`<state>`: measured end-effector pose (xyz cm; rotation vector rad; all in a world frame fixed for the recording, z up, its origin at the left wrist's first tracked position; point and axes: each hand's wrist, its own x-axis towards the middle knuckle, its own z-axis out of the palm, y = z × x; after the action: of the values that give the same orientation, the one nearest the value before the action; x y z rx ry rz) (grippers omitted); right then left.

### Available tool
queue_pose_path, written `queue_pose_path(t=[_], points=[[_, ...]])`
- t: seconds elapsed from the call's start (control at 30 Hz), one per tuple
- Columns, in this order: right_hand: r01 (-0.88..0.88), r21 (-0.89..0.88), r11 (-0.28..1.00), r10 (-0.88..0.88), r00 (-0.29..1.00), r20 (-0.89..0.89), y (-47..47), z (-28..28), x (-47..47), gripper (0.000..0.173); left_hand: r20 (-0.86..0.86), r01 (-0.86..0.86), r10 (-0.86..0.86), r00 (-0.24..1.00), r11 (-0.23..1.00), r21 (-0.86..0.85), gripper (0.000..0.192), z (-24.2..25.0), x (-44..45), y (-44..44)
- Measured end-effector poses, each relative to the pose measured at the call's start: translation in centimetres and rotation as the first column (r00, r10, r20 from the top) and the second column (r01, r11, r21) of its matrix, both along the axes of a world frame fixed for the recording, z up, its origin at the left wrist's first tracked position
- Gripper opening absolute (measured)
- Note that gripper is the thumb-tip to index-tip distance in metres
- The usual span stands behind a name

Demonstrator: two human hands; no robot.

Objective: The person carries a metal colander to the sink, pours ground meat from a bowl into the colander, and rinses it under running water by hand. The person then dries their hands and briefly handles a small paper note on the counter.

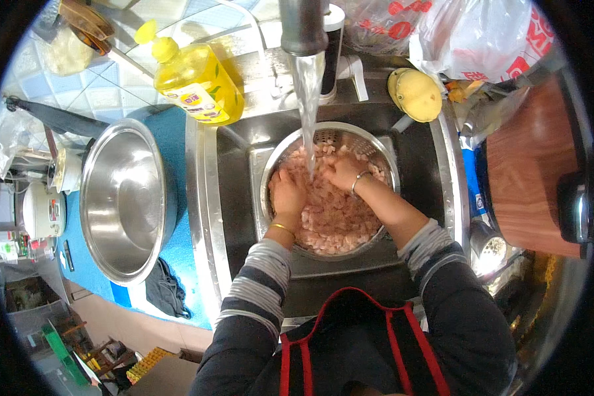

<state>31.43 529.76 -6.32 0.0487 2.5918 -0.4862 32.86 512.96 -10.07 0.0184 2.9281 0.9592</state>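
A steel colander (pixel 330 129) stands in the sink (pixel 416 198), filled with small pieces of pale pink raw meat (pixel 334 213). Water (pixel 305 94) runs from the faucet (pixel 303 29) onto the meat between my hands. My left hand (pixel 287 193) presses into the left side of the pile, close to the colander's wall. Farther back and to the right, my right hand (pixel 345 172) is in the meat too. Fingertips of both hands are sunk among the pieces, so I cannot tell whether they grip any.
A large steel basin (pixel 123 198) rests on the blue counter (pixel 183 227) at left. Yellow dish soap (pixel 198 84) stands at the sink's back left corner. Behind the right corner are a yellow rounded object (pixel 416 94) and plastic bags (pixel 480 39). A wood-grain panel (pixel 534 168) rises at right.
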Motion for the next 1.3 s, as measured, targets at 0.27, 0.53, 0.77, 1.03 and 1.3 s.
queue_pose_path(t=[0.27, 0.53, 0.77, 1.03, 1.3], points=[[0.088, -0.194, 0.977, -0.102, 0.992, -0.068, -0.8, -0.1, 0.1, 0.037, 0.057, 0.382, -0.392, 0.918, 0.915, 0.133, 0.035, -1.2, -0.9, 1.4], [0.605, -0.159, 0.78, -0.621, 0.78, -0.078, 4.3, -3.6, 3.9, 0.054, 0.196, 0.052, -0.072, 0.978, 0.993, 0.104, 0.042, -1.0, -1.8, -0.2], [0.686, -0.491, 0.536, -0.668, 0.701, 0.249, 1.4, -6.5, 1.9, 0.063, 0.39, 0.02, -0.136, 0.911, 0.958, 0.287, 0.051, -8.3, -3.4, 2.6], [0.321, -0.712, 0.625, -0.315, 0.938, 0.147, 2.4, -1.2, 4.6, 0.046, 0.412, 0.136, -0.514, 0.752, 0.732, 0.667, 0.032, -0.7, -0.5, 0.9], [0.617, -0.242, 0.749, -0.633, 0.774, 0.014, 4.1, -3.1, 1.1, 0.046, 0.143, 0.079, -0.116, 0.983, 0.967, 0.243, 0.046, -2.4, -5.3, 1.2]])
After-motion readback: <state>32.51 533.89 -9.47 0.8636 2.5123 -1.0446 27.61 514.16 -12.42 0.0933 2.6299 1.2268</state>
